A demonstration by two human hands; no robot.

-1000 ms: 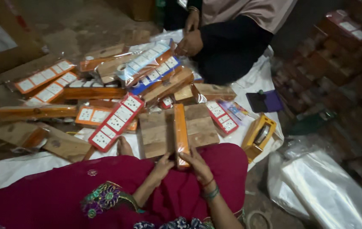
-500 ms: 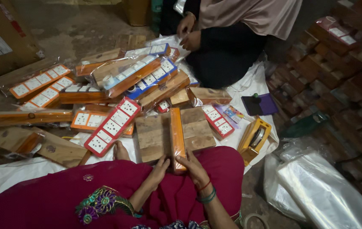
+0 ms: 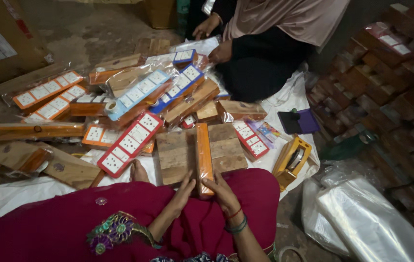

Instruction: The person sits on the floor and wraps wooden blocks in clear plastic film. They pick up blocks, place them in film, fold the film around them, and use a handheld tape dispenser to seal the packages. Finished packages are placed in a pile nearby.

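The fingers (image 3: 190, 183) of both hands pinched the near end of the orange box (image 3: 204, 157), which stood on edge on a wooden board (image 3: 178, 153) in front of the lap. It could topple sideways, I think, because the hold was low.

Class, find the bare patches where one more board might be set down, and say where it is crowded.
Bare concrete floor lies beside the brown cardboard carton; bare white sheet lies left of the magenta lap. Crowded: the wrapped switchboard pile.

single head camera, looks steeply down over lap, close to floor clutter.
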